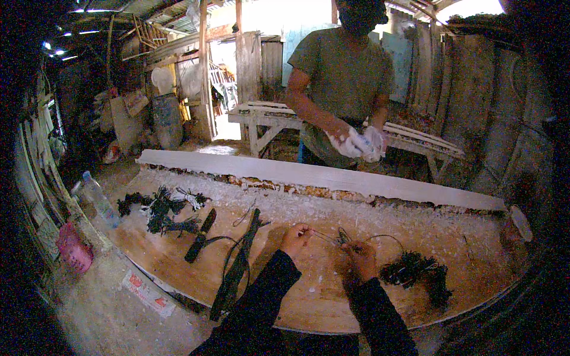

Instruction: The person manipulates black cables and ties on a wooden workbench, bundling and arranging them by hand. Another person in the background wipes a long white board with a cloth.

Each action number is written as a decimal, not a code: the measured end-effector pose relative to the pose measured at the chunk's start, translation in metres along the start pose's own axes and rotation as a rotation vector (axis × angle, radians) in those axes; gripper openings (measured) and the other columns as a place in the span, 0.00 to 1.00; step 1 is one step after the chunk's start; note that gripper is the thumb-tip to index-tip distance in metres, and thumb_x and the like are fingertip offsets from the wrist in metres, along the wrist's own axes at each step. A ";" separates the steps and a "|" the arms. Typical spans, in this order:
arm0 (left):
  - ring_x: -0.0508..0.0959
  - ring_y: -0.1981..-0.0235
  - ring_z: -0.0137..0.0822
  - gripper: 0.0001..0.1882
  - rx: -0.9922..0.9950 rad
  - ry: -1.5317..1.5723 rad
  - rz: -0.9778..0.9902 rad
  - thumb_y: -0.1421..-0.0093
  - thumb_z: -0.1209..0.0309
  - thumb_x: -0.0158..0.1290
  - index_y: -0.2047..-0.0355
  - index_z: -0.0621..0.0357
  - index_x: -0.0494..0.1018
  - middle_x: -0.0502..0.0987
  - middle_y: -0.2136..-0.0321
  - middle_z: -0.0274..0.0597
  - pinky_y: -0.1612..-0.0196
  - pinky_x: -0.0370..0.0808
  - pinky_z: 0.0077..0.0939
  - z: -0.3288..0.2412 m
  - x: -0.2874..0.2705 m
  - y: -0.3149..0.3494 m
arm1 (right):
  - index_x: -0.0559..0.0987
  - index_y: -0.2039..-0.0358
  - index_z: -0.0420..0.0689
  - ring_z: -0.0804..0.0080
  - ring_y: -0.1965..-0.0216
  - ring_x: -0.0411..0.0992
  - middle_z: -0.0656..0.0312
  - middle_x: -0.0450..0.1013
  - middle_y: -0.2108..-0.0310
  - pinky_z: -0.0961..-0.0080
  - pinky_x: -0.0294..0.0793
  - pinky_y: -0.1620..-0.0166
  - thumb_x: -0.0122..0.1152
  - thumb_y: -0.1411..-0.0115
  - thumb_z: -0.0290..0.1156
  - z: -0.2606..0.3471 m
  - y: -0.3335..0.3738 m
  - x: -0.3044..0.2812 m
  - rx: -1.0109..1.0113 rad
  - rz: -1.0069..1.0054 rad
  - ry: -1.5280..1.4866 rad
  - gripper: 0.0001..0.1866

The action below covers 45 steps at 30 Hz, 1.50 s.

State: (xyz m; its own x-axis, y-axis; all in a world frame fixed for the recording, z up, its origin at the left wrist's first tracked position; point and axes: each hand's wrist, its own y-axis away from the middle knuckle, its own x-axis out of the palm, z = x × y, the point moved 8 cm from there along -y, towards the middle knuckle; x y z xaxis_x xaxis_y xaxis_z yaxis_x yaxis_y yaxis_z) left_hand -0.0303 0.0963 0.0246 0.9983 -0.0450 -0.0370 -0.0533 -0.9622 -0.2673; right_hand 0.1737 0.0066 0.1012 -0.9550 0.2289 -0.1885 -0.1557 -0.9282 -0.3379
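Observation:
Both my hands are over the middle of a wooden work board, fingers closed. My left hand (297,238) pinches one end of a thin cord (323,237). The cord runs tight to my right hand (360,258), where dark loops of it stick up from the fingers. Right of that hand lies a tangled bundle of black cords (415,273), with one loose strand curving toward it. Left of my left forearm is a long dark flat strip (238,267). Beside the strip lies a dark handled tool, perhaps a knife (200,235).
More bundles of black and white cords (163,210) lie at the board's left, near a clear plastic bottle (100,202). A long white plaster-like bar (309,178) crosses the board's far side. Behind it stands a person (344,83) with white-coated hands, before a wooden bench (267,121).

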 end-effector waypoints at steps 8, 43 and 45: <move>0.68 0.82 0.25 0.09 -0.208 0.498 -0.017 0.43 0.63 0.49 0.70 0.54 0.66 0.66 0.80 0.30 0.79 0.70 0.22 0.012 0.006 0.002 | 0.74 0.82 0.40 0.71 0.80 0.67 0.60 0.69 0.81 0.75 0.66 0.76 0.57 0.54 0.23 0.018 0.019 0.024 -0.177 0.089 0.261 0.03; 0.74 0.67 0.38 0.13 -0.019 -0.516 0.179 0.45 0.65 0.52 0.63 0.60 0.71 0.73 0.67 0.45 0.64 0.71 0.28 -0.126 -0.071 0.240 | 0.74 0.68 0.45 0.68 0.70 0.69 0.59 0.71 0.68 0.74 0.69 0.68 0.54 0.49 0.30 -0.007 0.029 -0.049 -0.340 -0.143 0.296 0.07; 0.74 0.67 0.39 0.13 -0.025 -0.455 0.134 0.45 0.64 0.51 0.63 0.59 0.71 0.73 0.67 0.45 0.64 0.71 0.29 -0.129 -0.091 0.260 | 0.75 0.68 0.44 0.66 0.68 0.69 0.58 0.71 0.67 0.73 0.69 0.67 0.54 0.49 0.29 0.001 0.029 -0.026 -0.250 -0.086 0.201 0.07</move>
State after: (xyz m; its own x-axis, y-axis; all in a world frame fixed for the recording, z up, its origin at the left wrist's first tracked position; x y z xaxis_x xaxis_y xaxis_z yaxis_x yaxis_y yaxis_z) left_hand -0.1315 -0.1848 0.0828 0.8706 -0.0521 -0.4892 -0.1748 -0.9622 -0.2087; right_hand 0.1937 -0.0266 0.0970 -0.8684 0.3799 -0.3188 -0.1436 -0.8079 -0.5715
